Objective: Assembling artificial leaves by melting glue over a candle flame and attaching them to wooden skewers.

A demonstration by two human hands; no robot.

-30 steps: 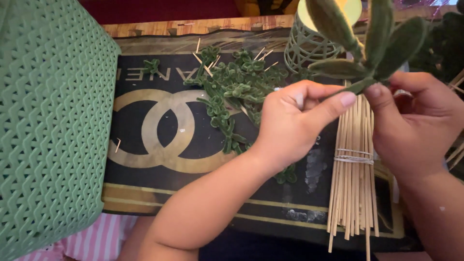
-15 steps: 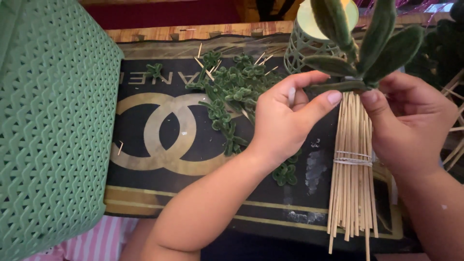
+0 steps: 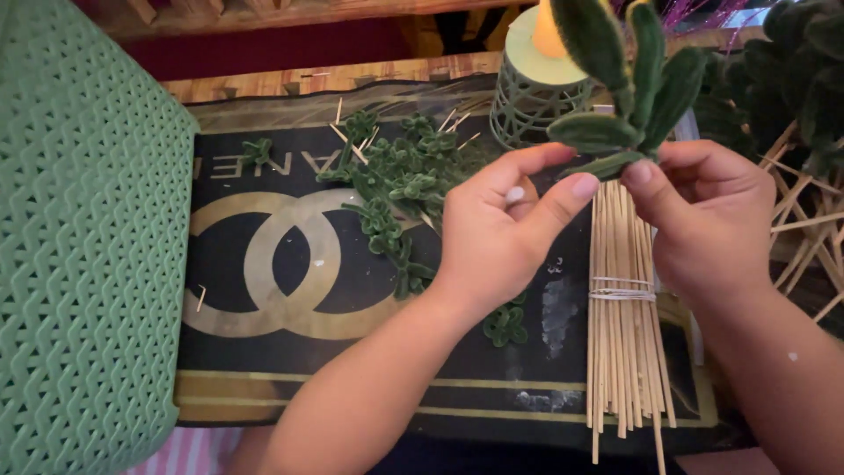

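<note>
My left hand [image 3: 505,229] and my right hand [image 3: 703,220] meet at the base of a green fuzzy leaf cluster [image 3: 624,97], both pinching it between thumb and fingers. The cluster has several dark green petal-shaped loops pointing up. Just beneath my hands lies a bundle of thin wooden sticks [image 3: 624,352], tied around the middle with a band, on a black and gold tray [image 3: 290,290]. A pile of small green fuzzy leaf pieces [image 3: 396,189] sits on the tray left of my left hand.
A green woven basket [image 3: 83,255] fills the left side. A pale green lattice candle holder [image 3: 536,88] stands behind the hands. More green fuzzy pieces on sticks [image 3: 804,132] crowd the right edge. Loose stick bits lie on the tray.
Both hands have lifted slightly and turned the leaf cluster a little; the view has shifted downward. The stick bundle stays where it was.
</note>
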